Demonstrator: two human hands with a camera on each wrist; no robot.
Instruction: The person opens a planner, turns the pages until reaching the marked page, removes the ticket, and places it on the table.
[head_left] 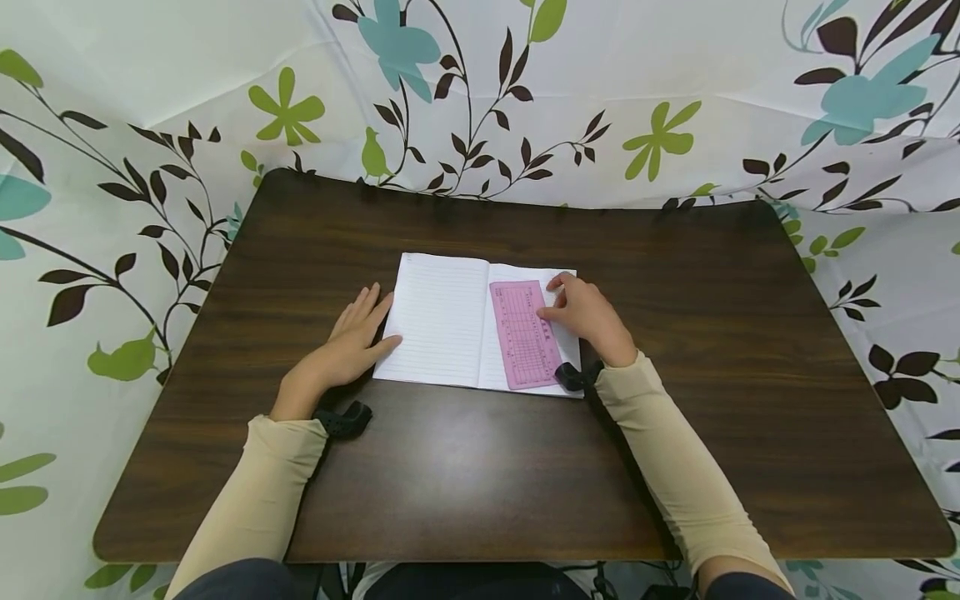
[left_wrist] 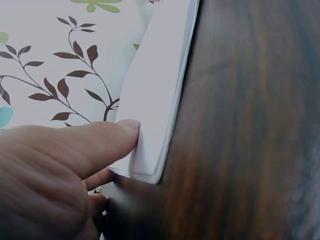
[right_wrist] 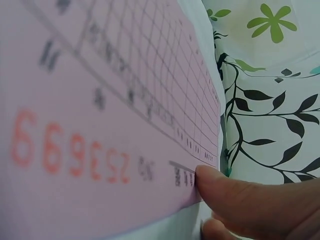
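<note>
An open lined notebook (head_left: 435,321) lies on the dark wooden table. On its right page rests a pink printed slip (head_left: 522,333) with a grid; red digits on the slip (right_wrist: 75,155) show in the right wrist view. My right hand (head_left: 588,317) pinches the slip's right edge, its thumb (right_wrist: 225,192) on top and the fingers bent beside it. My left hand (head_left: 341,354) lies at the notebook's left edge with fingers extended. Its thumb (left_wrist: 100,145) presses on the page corner; the other fingers are partly hidden in the left wrist view.
The wooden table (head_left: 750,433) extends around the notebook on all sides. Behind and beside it hangs a white cloth (head_left: 570,50) with leaf and flower prints. Black wrist cameras (head_left: 345,421) sit at both sleeves.
</note>
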